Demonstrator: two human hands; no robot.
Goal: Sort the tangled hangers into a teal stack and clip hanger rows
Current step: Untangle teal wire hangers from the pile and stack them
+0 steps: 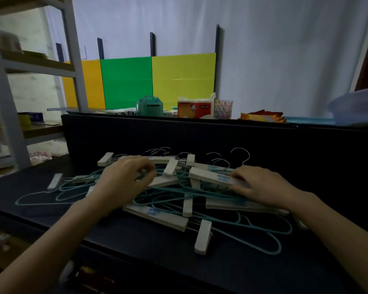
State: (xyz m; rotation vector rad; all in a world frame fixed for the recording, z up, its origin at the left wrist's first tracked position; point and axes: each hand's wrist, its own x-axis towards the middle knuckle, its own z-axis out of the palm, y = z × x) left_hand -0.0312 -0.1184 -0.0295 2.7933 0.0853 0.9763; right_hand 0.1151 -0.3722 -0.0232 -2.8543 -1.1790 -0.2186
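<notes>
A tangled heap of hangers lies in the middle of the dark table. Thin teal wire hangers loop through white clip hangers with metal hooks at the back. My left hand rests on the left part of the heap, fingers curled down among the wires; what they pinch is hidden. My right hand lies on the right part, fingers touching a white clip hanger bar with blue lettering. A loose white clip sticks out at the front.
A dark upright panel closes the table's back. Behind it stand a teal container, a tissue box, a patterned cup and snack packets. A grey shelf frame rises at left. A lone white clip lies left.
</notes>
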